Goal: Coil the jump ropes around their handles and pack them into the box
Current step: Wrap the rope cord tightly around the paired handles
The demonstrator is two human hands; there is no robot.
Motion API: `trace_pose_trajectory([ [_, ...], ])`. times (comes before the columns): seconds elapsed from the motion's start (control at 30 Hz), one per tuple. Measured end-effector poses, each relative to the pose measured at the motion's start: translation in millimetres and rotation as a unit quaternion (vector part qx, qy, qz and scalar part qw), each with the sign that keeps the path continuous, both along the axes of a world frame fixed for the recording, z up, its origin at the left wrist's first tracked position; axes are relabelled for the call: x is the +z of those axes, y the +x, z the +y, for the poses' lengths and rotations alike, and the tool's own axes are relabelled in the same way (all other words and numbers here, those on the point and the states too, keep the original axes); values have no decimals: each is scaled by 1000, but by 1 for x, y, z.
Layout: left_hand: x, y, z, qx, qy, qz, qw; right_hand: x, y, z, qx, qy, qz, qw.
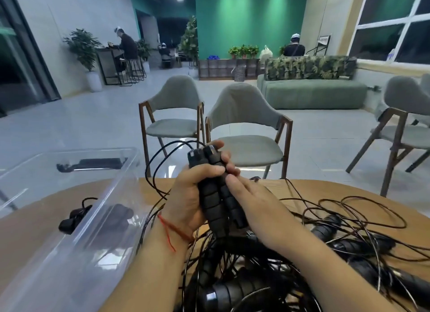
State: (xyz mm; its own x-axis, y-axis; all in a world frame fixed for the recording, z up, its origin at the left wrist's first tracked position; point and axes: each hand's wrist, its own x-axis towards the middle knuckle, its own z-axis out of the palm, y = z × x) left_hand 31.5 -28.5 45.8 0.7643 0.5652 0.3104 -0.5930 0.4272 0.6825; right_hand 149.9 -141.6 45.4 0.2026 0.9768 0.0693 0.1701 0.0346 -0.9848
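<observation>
The left grip (189, 195) is clenched round the pair of black foam handles (216, 204), held upright above the middle of the counter (309, 188). The right grip (253, 195) is released, its straight fingers resting against the handles' right side. To wind well, I judge, keep both handles squeezed flush, catch the thin cord (162, 153) looping off their tops to the left, and lay it in tight, even turns. Draw it free of the tangled pile (267, 279) at near right before setting the bundle in the clear box (109, 190) on the left.
</observation>
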Motion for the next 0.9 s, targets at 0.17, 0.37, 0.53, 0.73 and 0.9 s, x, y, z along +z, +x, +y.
trace_pose_trajectory([
  [0.17,-1,-1,-5,43,-35,-1,998,-14,-9,4,19,43,35,998],
  [0.37,13,-5,-5,202,156,234,938,-25,0,12,70,6,111,991],
  [0.53,17,-13,-10,209,311,402,835,-26,1,13,-22,90,180,979],
  [0.73,21,-18,-19,66,424,443,787,-22,10,19,-127,189,296,928],
  [0.9,13,-8,-20,113,453,398,789,-20,14,18,-132,187,354,907],
])
